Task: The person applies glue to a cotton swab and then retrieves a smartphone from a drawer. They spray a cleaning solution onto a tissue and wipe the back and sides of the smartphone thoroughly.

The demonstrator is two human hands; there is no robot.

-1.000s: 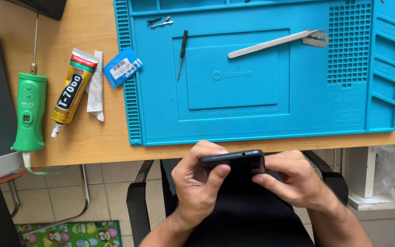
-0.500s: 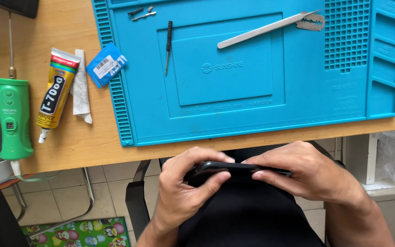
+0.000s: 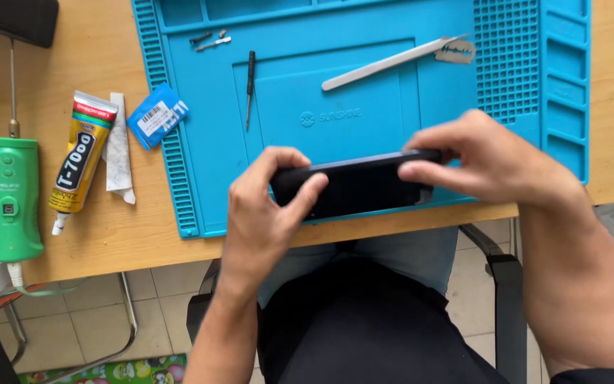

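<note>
We see the black phone (image 3: 353, 186) held level between both hands, just above the near edge of the blue work mat (image 3: 392, 92). Our left hand (image 3: 268, 213) is clamped on the phone's left end, thumb pressing across the face and fingers curled over the top edge. Our right hand (image 3: 488, 160) closes on the right end, fingertips along the upper rim. Gripped at both ends like this, the slab seems steadied for pressure along its edges, and the mat sits right underneath it.

The tools lie well apart from the hands: a thin screwdriver (image 3: 250, 85) and a long metal pry bar (image 3: 385, 62) up on the mat. Off to the left on the wooden table (image 3: 87, 227) rest a yellow glue tube (image 3: 79, 160), a small blue packet (image 3: 158, 115) and a green handheld tool (image 3: 14, 199).
</note>
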